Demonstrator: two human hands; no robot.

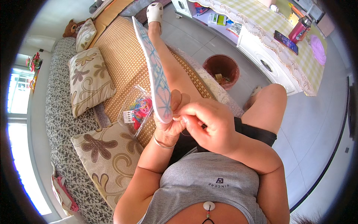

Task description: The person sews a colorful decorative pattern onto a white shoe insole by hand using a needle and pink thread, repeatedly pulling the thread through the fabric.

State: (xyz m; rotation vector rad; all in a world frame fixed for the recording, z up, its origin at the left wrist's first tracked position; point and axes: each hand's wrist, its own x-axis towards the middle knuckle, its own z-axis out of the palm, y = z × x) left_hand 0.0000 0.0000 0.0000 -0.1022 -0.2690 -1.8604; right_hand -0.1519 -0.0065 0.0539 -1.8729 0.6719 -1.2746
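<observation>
Closest up there's a ribbed grey top (209, 170) at the bottom of the frame, with a round white pendant (209, 206) hanging near its neckline. Just past that, mid-frame, is the good bit: a long, flat insole (156, 82), pale pinkish white with light blue criss-cross lines, round at its lower end and slanting up toward the top of the frame. The left hand (170, 127), with a slim smooth bangle (164, 145) at the wrist, is clamped on that lower end, fingers wrapped around from underneath and showing past the right edge. The right hand (209, 121) is just beside the same end, thumb and forefinger pinched together on a fine strand (176, 115), too thin to tell if it's thread or needle. Left of the insole sits a clear, shiny plastic box (124, 109) with tangled bright threads (142, 108) in pink, blue and yellow. Below it is a fabric cushion (112, 156) with leafy swirls, and a matching cushion (91, 84) lies farther up on the coarse basket-weave mat (119, 41). Upper centre-right, a round reddish bin (213, 61) stands on glossy floor tiles (194, 39). Upper right, the counter (257, 18) wears a checked, lace-edged cloth and carries a dark flat phone (286, 42) and a red cylindrical flask (299, 30).
</observation>
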